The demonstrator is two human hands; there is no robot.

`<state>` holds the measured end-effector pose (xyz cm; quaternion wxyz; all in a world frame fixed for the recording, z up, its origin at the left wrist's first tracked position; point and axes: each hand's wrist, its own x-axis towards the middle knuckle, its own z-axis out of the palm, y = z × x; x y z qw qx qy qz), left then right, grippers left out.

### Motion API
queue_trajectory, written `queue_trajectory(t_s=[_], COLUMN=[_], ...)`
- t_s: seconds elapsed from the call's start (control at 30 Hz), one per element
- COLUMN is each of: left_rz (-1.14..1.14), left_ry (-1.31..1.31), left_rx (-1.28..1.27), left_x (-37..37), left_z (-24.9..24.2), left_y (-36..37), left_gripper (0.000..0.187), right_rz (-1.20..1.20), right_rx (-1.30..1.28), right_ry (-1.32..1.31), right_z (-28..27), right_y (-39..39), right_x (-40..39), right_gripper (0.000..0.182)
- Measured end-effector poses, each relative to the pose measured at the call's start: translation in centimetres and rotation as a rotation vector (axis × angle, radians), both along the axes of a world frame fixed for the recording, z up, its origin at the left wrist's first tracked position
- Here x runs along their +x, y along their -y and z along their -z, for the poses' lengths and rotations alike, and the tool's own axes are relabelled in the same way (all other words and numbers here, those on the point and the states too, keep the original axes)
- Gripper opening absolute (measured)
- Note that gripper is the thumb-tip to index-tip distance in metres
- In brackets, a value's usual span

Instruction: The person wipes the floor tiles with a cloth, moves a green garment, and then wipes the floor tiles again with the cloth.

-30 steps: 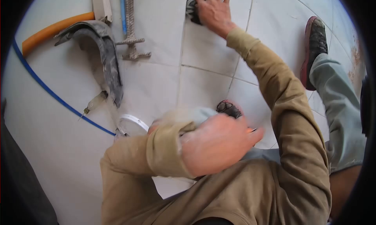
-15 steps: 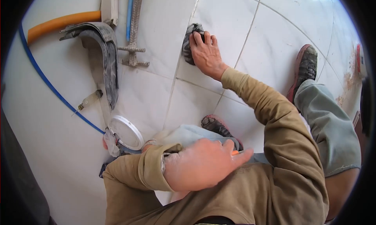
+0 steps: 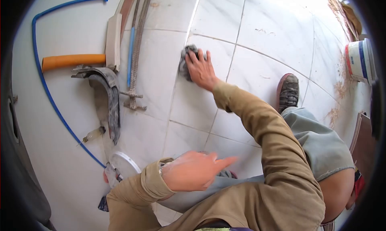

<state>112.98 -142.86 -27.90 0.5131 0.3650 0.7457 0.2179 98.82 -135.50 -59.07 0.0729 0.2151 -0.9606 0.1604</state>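
The blurred left hand [image 3: 191, 171] points one finger outward; whether it grips anything, I cannot tell. Beyond, the right hand [image 3: 202, 73], fingers slightly spread and curled, holds a crumpled grey cloth [image 3: 184, 68] under and left of them, against the tiled floor [image 3: 193, 106].

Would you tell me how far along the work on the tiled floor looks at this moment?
Done: no finished stretch can be told for certain, though the floor beside the grey cloth looks fairly pale. In hand: the right hand holds that cloth against the tiles; the left hand is blurred, its grip unclear. Apparently left: small marks further out and brownish debris near the bucket.
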Motion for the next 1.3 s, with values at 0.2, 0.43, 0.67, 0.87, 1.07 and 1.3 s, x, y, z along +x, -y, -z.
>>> queue_trajectory(t_s=[0.2,0.43,0.67,0.87,1.07,1.3], left_rz=[-0.042,0.031,0.018,-0.001,0.026,-0.115], left_ry=[-0.052,-0.027,0.011,0.012,0.011,0.124], left_rx=[0.070,0.054,0.049,0.077,0.058,-0.029], left_x=[0.7,0.2,-0.6,-0.9,-1.1,-0.2], left_z=[0.9,0.6,0.8,1.8,0.9,0.6], left_y=[0.2,-0.6,-1.3,-1.6,-1.7,-0.7], left_gripper=[0.060,0.061,0.061,0.062,0.060,0.062], right_rz=[0.306,0.085,0.138,0.121,0.121,0.325], right_rx=[0.203,0.144,0.128,0.145,0.205,0.220], right_ry=[-0.079,-0.154,-0.122,-0.155,-0.206,-0.073], right_z=[-1.5,1.1,1.0,0.9,1.6,0.7], right_y=[-4.0,-2.1,-3.2,-3.9,-2.8,-6.8], right_x=[-14.5,-9.1,-14.0,-15.9,-12.6,-21.8], right_gripper=[0.052,0.053,0.051,0.048,0.053,0.053])
